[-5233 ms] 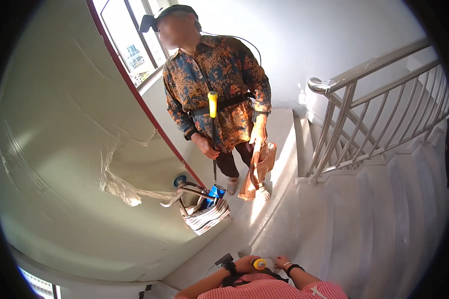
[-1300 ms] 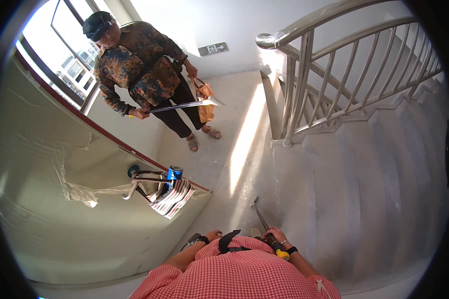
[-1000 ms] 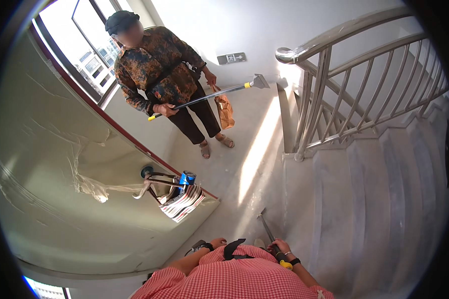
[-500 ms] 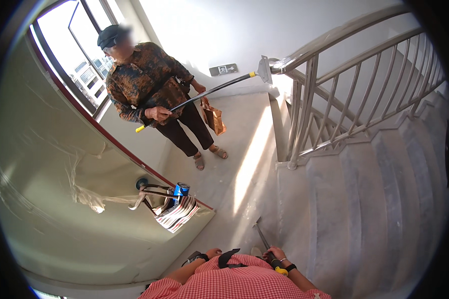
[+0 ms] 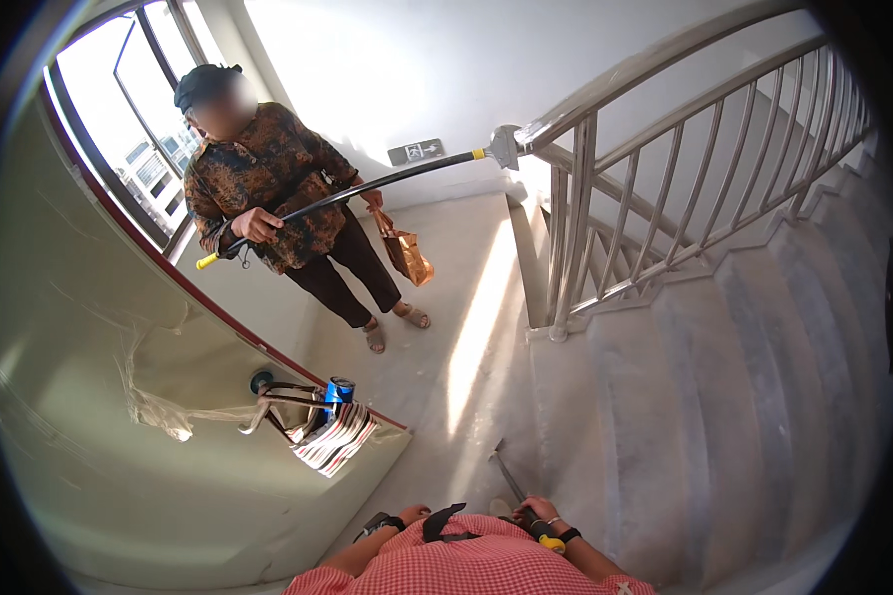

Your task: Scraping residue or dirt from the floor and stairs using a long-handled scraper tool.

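My right hand [image 5: 538,510] is wrapped round the dark handle of a long-handled scraper [image 5: 509,479]. The tool slants down and away toward the floor, its small head ahead of me and its yellow end beside my right wrist. At my waist, against the red checked shirt, is my left hand [image 5: 414,514]; its fingers are mostly hidden. A dark object [image 5: 374,527] shows beside the left wrist, too unclear to name.
Ahead, a person [image 5: 268,188] holds another long-handled scraper [image 5: 397,181] and a brown bag [image 5: 407,256]. Stairs [image 5: 645,397] and a metal railing [image 5: 572,238] lie right. At left, a striped bag [image 5: 337,446] and blue can [image 5: 339,390] are beside a pale green panel [image 5: 89,397].
The view has shifted slightly, so the person, railing and bags sit farther left. The person's head has turned toward me. My right hand still grips its scraper.
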### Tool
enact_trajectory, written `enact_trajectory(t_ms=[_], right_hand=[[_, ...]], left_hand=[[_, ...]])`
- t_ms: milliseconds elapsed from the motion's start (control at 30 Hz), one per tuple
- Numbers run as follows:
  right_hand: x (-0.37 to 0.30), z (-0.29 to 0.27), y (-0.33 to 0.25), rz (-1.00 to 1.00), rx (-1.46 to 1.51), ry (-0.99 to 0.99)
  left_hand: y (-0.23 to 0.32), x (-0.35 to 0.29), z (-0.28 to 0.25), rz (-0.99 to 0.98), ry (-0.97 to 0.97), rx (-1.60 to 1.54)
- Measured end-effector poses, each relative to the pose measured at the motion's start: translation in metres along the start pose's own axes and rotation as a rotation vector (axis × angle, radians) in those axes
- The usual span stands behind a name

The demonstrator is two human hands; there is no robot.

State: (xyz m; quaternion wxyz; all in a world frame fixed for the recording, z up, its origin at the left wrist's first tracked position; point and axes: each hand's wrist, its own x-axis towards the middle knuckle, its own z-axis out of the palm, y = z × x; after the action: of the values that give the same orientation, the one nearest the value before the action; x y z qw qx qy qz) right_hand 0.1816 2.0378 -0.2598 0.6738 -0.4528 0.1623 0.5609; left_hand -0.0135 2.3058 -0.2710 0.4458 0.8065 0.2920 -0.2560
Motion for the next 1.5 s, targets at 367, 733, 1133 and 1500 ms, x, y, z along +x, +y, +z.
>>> enact_trajectory(t_ms=[367, 733, 1133, 1500], right_hand=[[-0.004, 0.001, 0.004, 0.009, -0.012, -0.001], [-0.003, -0.004, 0.005, 0.012, -0.007, 0.008], [-0.015, 0.021, 0.026, 0.065, 0.197, 0.130], [-0.009, 0.034, 0.049, 0.056, 0.276, 0.171]], left_hand=[[-0.007, 0.004, 0.002, -0.015, -0.029, 0.035], [0.018, 0.006, -0.013, -0.032, -0.038, 0.049], [-0.025, 0.043, -0.037, 0.098, -0.156, 0.100], [-0.054, 0.077, -0.048, 0.177, -0.231, 0.065]])
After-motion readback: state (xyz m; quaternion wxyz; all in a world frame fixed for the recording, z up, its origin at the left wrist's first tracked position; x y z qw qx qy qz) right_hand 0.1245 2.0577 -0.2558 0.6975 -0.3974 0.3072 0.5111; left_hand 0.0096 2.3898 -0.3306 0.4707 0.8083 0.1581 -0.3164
